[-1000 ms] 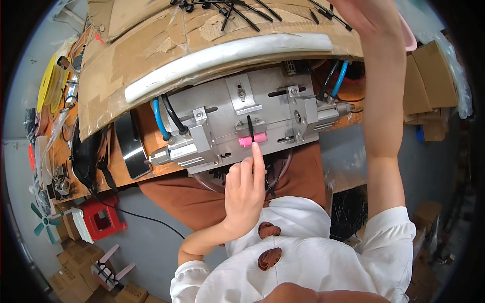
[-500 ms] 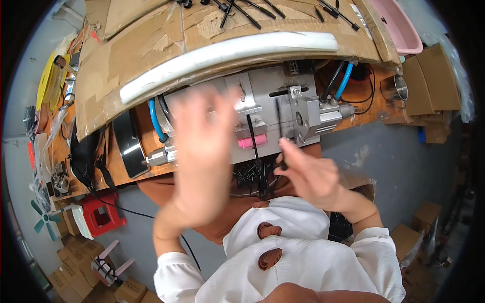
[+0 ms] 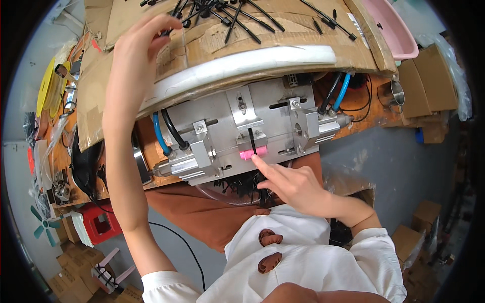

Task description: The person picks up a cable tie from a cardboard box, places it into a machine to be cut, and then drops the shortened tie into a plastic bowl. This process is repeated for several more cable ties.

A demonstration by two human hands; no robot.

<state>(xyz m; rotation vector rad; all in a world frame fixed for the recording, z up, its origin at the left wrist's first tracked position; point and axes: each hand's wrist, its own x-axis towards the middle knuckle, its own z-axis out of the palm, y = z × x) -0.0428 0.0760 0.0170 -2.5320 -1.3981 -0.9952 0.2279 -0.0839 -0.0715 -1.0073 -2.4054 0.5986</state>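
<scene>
My left hand (image 3: 144, 43) is over the cardboard at the upper left, its fingers curled at the left end of a pile of black rods (image 3: 242, 22). Something dark shows by its thumb, but what the fingers hold is not clear. A short black rod (image 3: 253, 140) stands in the middle of a metal fixture (image 3: 230, 134), crossing a pink roll (image 3: 246, 153). At its lower end, the stretched index fingertip of my right hand (image 3: 295, 187) touches it. The thumb is apart from that finger. Black rods (image 3: 245, 186) lie bunched below the fixture's front edge.
Metal clamp blocks (image 3: 194, 156) with blue and black hoses flank the fixture. A white foam strip (image 3: 252, 63) lines the cardboard sheet's (image 3: 202, 48) near edge. At the right are a pink tub (image 3: 391, 30) and a metal cup (image 3: 396, 93); a red stool (image 3: 103, 222) stands lower left.
My left hand has moved from over the fixture up and left to the rod pile. My right hand has shifted left to the fixture's middle; the rod it held upright no longer shows there.
</scene>
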